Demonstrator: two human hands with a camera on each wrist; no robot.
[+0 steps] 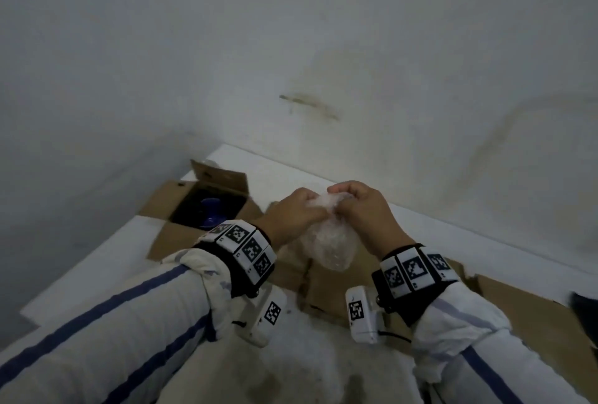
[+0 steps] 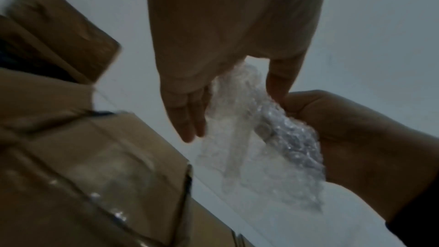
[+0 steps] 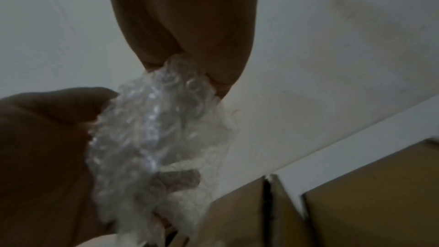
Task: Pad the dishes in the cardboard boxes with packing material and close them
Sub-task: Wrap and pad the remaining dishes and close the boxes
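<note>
Striped white sleeves with blue bands [image 1: 106,339] filled the bottom of the head view, each wrist wrapped in a black strap carrying square black-and-white marker tiles [image 1: 246,246]. Beyond them, the left hand [image 1: 291,214] and the right hand [image 1: 359,206] met above the cardboard, both pinching the gathered top of a crumpled wad of clear bubble wrap [image 1: 330,241] that hung down between the wrists. In the left wrist view the thumb and fingers [image 2: 187,117] of the left hand closed on the wrap's upper end from either side, while the right hand's curled fingers gripped it just beside them. The right wrist view showed the right hand's fingertips [image 3: 223,80] bunched tight on the wrap.

Flattened brown cardboard flaps [image 1: 323,287] lay under the hands on a white tabletop [image 1: 94,258]. To the left, near the stained white wall [image 1: 323,47], stood an open brown cardboard box [image 1: 223,178] with one flap upright; a glossy dark-blue dish [image 1: 210,212] sat inside its dark interior, well apart from the bubble wrap.
</note>
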